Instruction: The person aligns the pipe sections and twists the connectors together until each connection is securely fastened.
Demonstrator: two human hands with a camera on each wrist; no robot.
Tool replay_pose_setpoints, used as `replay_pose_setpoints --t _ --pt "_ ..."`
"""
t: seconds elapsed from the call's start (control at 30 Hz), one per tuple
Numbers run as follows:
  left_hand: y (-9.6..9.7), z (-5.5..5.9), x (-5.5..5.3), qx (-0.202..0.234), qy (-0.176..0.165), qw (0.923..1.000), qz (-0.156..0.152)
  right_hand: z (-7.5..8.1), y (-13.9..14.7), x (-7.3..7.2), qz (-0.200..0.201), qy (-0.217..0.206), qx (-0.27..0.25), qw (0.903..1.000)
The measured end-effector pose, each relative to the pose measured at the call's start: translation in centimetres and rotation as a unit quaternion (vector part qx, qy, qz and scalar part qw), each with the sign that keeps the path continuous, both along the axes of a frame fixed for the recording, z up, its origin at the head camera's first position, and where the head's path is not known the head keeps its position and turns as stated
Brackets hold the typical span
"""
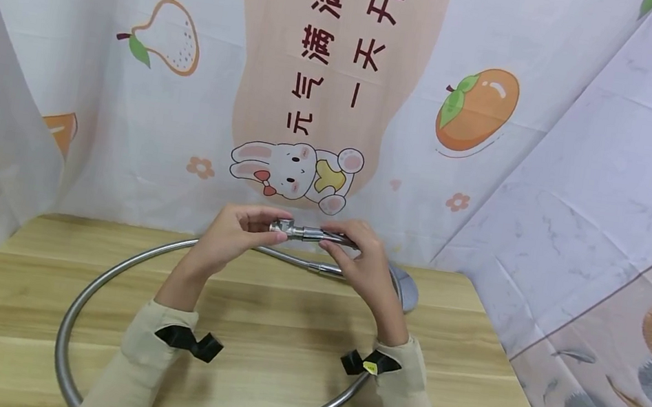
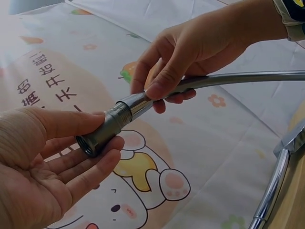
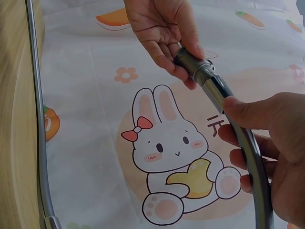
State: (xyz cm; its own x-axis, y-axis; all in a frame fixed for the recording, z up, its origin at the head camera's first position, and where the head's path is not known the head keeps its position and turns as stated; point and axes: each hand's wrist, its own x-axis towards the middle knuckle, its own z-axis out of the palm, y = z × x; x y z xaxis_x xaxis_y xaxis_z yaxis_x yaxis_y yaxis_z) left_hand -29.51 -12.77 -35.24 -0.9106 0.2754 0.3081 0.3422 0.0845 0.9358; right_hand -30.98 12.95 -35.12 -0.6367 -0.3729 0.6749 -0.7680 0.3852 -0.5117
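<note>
In the head view my left hand pinches a short metal threaded connector between thumb and fingers. Its hollow open end faces the palm in the left wrist view. My right hand grips the end of a grey metal shower hose, just behind its shiny end sleeve. Connector and sleeve are lined up end to end, with ridged threads visible between them. Both hands are raised over the back of the table.
The hose loops widely over the wooden table, passing beneath both forearms. At the back right a grey shower head lies partly hidden behind the right wrist. A printed cloth backdrop rises directly behind the table, and cloth also hangs at both sides.
</note>
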Motion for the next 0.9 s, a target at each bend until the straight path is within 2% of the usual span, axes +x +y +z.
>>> replay_pose_setpoints --t 0.27,0.53,0.9 --pt "-0.2 0.12 0.21 0.022 -0.019 0.9995 -0.014 0.0 -0.09 0.08 -0.015 0.016 0.013 0.9997" --pt "-0.08 0.31 0.3 0.022 -0.01 0.9997 -0.007 0.1 -0.14 0.61 -0.039 0.025 0.02 0.9988" --pt "-0.62 0.28 0.35 0.038 -0.012 0.9982 -0.045 0.11 -0.03 0.67 -0.042 0.032 0.015 0.9985"
